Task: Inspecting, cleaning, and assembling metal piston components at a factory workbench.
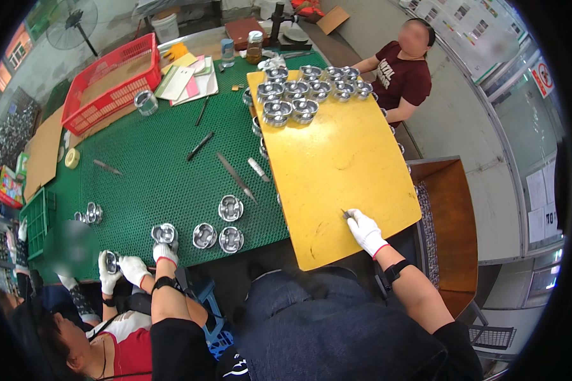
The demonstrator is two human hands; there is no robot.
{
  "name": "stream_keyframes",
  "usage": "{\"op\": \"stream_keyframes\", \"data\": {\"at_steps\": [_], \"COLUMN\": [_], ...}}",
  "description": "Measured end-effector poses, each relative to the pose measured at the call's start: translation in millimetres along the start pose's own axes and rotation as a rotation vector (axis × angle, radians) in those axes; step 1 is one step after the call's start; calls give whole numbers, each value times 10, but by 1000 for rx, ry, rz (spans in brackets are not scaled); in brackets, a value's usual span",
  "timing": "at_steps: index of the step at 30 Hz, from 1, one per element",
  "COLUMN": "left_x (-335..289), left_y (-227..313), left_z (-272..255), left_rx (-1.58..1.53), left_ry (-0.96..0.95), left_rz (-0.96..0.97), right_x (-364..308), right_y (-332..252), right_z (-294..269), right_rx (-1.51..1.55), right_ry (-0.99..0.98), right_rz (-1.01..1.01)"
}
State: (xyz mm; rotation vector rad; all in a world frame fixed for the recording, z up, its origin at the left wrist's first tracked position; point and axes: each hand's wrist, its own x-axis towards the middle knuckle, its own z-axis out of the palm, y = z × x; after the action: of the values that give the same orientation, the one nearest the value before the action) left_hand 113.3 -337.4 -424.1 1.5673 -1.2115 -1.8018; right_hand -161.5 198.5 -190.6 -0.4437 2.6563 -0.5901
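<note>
My left hand (166, 252), in a white glove, is closed on a silver metal piston (164, 233) at the near edge of the green mat. Three more pistons stand just right of it, one of them a piston (204, 235) close to my hand. My right hand (365, 232), also gloved, rests over the near right part of the yellow board (337, 171). Its fingers are closed round a thin dark tool (346, 214), whose kind I cannot make out. Several pistons (277, 113) stand in rows at the board's far end.
A co-worker at my left holds a piston (112, 261) in gloved hands. Another person (403, 73) sits beyond the board. On the green mat (165, 159) lie a pen (201, 146), a pointed file-like tool (235, 177) and papers (187, 82). A red basket (111, 82) stands far left.
</note>
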Motion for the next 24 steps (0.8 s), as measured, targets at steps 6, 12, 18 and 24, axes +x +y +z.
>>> {"op": "stream_keyframes", "data": {"at_steps": [6, 12, 18, 24], "left_x": [-906, -1976, -2501, -2344], "left_y": [995, 2023, 2246, 2443], "left_z": [906, 2437, 4263, 5199], "left_rx": [455, 696, 1144, 1541], "left_ry": [393, -292, -514, -411], "left_rz": [374, 988, 1188, 962], "right_x": [42, 348, 283, 133], "right_y": [-24, 162, 432, 1239], "right_z": [-242, -429, -737, -973], "right_rx": [137, 629, 597, 657], "right_ry": [-131, -583, -565, -416], "right_rz": [122, 239, 190, 321]}}
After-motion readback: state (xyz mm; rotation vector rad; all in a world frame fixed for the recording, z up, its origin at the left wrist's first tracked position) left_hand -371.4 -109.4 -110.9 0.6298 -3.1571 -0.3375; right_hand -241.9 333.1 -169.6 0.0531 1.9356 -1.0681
